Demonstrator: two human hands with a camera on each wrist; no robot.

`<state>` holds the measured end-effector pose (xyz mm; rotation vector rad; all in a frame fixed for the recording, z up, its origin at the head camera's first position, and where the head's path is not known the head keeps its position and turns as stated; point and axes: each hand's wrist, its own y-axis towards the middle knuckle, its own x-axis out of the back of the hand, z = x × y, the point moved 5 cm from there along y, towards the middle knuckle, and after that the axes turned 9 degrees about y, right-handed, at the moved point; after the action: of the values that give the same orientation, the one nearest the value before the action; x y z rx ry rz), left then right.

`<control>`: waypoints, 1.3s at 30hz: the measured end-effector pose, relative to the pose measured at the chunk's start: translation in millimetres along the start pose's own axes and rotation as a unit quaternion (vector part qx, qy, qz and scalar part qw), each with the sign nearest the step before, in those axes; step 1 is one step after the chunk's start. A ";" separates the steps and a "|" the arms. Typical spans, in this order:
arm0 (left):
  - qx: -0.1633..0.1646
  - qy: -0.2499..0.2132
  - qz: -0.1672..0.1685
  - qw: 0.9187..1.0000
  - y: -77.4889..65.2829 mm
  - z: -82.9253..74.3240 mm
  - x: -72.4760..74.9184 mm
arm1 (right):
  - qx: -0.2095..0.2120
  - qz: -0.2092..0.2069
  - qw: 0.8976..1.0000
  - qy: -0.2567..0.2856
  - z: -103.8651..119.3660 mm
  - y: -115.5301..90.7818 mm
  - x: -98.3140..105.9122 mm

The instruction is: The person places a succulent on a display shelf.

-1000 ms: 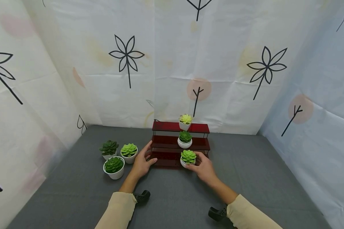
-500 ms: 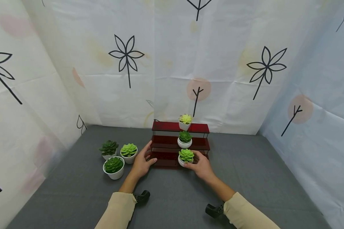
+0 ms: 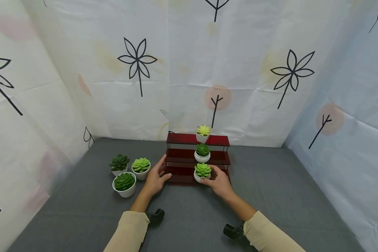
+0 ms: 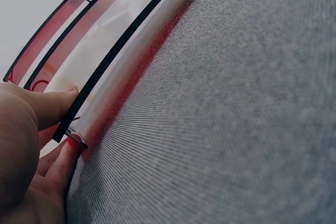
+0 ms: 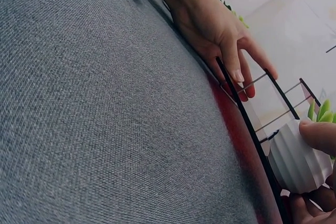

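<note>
A dark red three-tier display shelf (image 3: pixel 182 172) stands at the back middle of the table. My left hand (image 3: pixel 155 180) holds its left end; in the left wrist view the thumb (image 4: pixel 55 104) lies at the lowest tier's edge with the fingers below. My right hand (image 3: pixel 221 182) grips a potted succulent (image 3: pixel 203 170), light green in a ribbed white pot (image 5: pixel 298 156), on the lowest tier near its right end. Directly behind it, a dark green succulent (image 3: pixel 202 153) sits on the middle tier and a yellow-green succulent (image 3: pixel 203 133) on the top tier.
Left of the shelf, several succulents in white pots stand close together on the grey cloth: a dark one (image 3: pixel 118 163), a light green one (image 3: pixel 141 168) and a mid-green one (image 3: pixel 124 183) in front. Patterned white fabric (image 3: pixel 189 70) encloses the table at back and sides.
My right hand has shifted the light green succulent slightly left along the lowest tier, into line with the two behind it. The left hand has stayed at the shelf's left end.
</note>
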<state>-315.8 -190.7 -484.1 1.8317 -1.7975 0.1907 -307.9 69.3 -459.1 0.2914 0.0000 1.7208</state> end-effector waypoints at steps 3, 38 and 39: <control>-0.004 -0.001 0.000 1.000 -0.2 -0.4 -0.4 | 0.003 -0.003 1.000 -0.008 0.7 -0.6 -0.4; -0.012 -0.012 -0.003 1.000 -0.8 -0.6 1.2 | 0.048 0.004 0.999 0.021 8.7 -15.8 29.3; -0.012 -0.013 -0.003 1.000 -0.9 -1.0 1.4 | 0.050 -0.001 0.999 0.015 8.8 -15.8 32.3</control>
<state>-314.5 -191.5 -482.8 1.8315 -1.8033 0.1425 -295.4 102.0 -446.9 0.3396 0.1078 1.7253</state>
